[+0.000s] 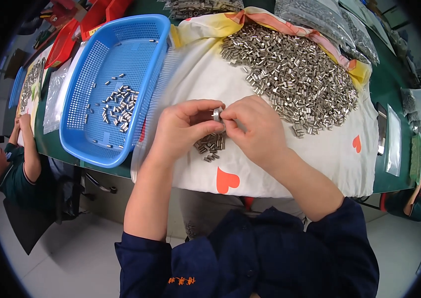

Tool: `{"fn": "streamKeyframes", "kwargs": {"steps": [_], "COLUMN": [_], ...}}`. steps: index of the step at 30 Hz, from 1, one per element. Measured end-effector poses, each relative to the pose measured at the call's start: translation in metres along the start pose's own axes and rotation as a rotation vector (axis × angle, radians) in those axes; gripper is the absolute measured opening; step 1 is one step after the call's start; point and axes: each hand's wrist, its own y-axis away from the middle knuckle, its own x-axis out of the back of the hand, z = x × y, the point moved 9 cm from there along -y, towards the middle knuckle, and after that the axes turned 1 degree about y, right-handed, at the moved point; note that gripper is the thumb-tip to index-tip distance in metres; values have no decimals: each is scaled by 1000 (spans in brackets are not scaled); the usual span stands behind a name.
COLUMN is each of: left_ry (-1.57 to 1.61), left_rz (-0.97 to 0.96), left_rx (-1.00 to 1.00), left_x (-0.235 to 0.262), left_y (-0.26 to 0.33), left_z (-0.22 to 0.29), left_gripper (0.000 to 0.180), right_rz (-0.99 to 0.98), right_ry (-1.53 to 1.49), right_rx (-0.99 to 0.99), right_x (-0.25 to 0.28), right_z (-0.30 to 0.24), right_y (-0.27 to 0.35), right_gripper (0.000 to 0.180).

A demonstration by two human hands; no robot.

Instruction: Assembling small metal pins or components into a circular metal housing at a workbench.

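Note:
Between my two hands, above the white cloth [190,74], is a small round silvery metal piece [216,114]. My left hand [178,126] grips it with thumb and forefinger. My right hand [255,126] is closed in a pinch against the piece's right side, and whatever its fingertips hold is hidden. Partly covered by my hands, a small heap of short metal cylinders [211,146] lies just below them. A large pile of the same cylinders [295,74] spreads over the cloth beyond my right hand.
Left of my hands stands a blue plastic basket [66,124] with loose metal cylinders [121,107] inside. Red bins [61,47] are at the far left, and filled clear bags [315,20] at the back. Other people sit at left [21,169] and right [414,203].

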Motion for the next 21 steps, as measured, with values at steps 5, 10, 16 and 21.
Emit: {"fn": "streamKeyframes", "kwargs": {"steps": [5,10,16,21], "left_ry": [-3,-99,-208,-185], "left_rz": [-32,-49,-62,-72], "left_rx": [5,20,49,32], "left_x": [-1,-5,-6,-6], "left_y": [1,4,4,3], "left_z": [4,4,0,4], "left_gripper": [33,33,33,31], "right_rz": [-82,-220,-24,-218], "right_ry": [-164,-341,143,426], "right_rx": [-155,-449,-394,-256], "right_x": [1,-13,47,24], "right_z": [15,35,75,57], "right_y": [2,6,-9,-9], "right_gripper": [10,10,9,6]}}
